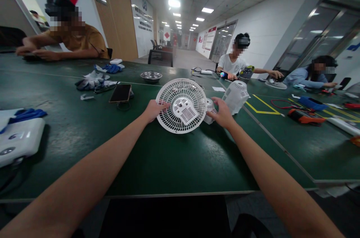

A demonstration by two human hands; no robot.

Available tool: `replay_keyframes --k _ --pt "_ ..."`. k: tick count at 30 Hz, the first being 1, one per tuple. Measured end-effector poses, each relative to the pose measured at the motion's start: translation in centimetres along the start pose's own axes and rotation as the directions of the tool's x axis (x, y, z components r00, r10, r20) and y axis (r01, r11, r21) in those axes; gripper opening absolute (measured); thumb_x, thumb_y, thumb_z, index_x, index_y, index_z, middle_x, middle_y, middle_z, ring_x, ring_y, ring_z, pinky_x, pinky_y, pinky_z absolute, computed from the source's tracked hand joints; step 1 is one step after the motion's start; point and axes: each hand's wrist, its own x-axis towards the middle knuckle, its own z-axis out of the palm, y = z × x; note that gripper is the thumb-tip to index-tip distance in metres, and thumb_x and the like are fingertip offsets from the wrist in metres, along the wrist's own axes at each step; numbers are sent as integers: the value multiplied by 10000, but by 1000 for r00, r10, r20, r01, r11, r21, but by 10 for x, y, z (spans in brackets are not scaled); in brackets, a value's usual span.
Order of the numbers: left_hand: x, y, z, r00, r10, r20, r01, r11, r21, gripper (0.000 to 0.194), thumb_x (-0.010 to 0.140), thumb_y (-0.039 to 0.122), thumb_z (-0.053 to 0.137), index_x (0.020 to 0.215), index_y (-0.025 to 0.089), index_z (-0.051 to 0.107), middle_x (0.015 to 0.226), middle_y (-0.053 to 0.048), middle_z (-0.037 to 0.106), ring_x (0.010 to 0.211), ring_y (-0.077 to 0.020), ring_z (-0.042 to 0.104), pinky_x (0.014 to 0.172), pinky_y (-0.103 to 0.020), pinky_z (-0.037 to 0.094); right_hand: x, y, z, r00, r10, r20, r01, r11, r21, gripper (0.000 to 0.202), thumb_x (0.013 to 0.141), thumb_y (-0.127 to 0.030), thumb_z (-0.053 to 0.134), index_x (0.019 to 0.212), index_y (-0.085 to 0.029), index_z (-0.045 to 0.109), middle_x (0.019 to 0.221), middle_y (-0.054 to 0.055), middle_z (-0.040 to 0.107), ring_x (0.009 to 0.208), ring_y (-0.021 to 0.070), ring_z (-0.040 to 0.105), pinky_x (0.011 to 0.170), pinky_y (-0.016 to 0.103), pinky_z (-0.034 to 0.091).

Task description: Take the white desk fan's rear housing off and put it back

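A round white fan grille (163, 112) is raised and tilted above the green table, its vented centre plate facing me. My left hand (154, 110) pinches its left rim, the thumb lying over the ribs. At the opposite rim, my right hand (223, 113) is closed with thumb and fingertips at the edge; part of that grip is hidden. Just behind the right rim sits a small white vented housing (209, 107), partly covered by the grille and my fingers. A larger white plastic fan base (235, 97) stands beyond my right hand.
On the green table (168, 166) are a metal bowl (151, 77), a phone (120, 93), gloves (94, 80) and a white device (21, 138) at left. An orange meter (306, 116) lies right, near yellow tape (263, 110). Several people sit around the table.
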Motion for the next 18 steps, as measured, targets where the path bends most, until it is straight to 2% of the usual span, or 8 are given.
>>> replay_keyframes --k 2,4,7,10,12,14,16,18 --pt "2 -2 0 1000 7 -5 -7 1000 3 273 686 272 865 860 96 752 807 -110 751 697 -220 697 730 -408 565 -2 2 8 994 8 106 -3 999 -55 741 739 -484 759 1387 -241 493 1334 131 589 1192 361 543 1040 561 408" --pt "4 -4 -1 1000 8 -9 -9 1000 -5 293 667 281 877 860 97 754 796 -105 751 695 -215 696 734 -399 563 -3 3 13 992 49 114 -37 994 -107 771 737 -476 762 1415 -254 470 1345 131 588 1201 382 536 1027 585 406" --pt "6 -6 -2 1000 -5 -3 5 1000 -18 322 648 289 889 876 101 759 803 -107 754 712 -218 703 741 -396 563 -3 5 14 995 88 41 -80 985 -153 752 740 -458 757 1409 -254 482 1317 139 595 1196 395 534 1003 594 418" --pt "6 -5 -2 1000 -14 4 14 1000 -21 330 647 292 892 886 105 762 812 -110 756 726 -227 709 743 -402 565 -2 0 8 995 50 -84 -62 986 -153 645 757 -410 737 1350 -241 546 1295 143 591 1231 388 508 1038 586 400" --pt "5 -5 -2 1000 -14 3 14 1000 -19 320 651 290 891 878 106 760 812 -111 755 722 -228 709 741 -405 566 -1 -9 2 985 4 -173 -22 994 -106 528 781 -392 709 1272 -229 603 1269 140 601 1242 370 501 1073 567 383" --pt "5 -4 -2 1000 -4 8 5 1000 -10 316 661 296 886 877 105 758 822 -114 757 723 -229 709 743 -408 569 -1 -23 -1 980 17 -196 -12 1000 27 391 803 -408 688 1147 -225 658 1177 122 643 1158 340 549 1055 535 409" --pt "4 -5 -2 1000 7 15 -7 1000 -3 326 667 314 882 882 104 757 826 -116 758 726 -233 710 743 -412 572 -3 -38 2 988 130 -88 -101 955 278 294 824 -457 671 1002 -223 679 1000 88 685 969 290 611 949 489 483" --pt "4 -5 -3 1000 12 22 -12 1000 -2 342 665 330 884 890 105 758 821 -115 760 730 -239 714 743 -417 575 -7 -52 10 944 279 174 -328 767 551 302 856 -516 626 925 -225 661 829 53 681 778 234 621 785 423 532"
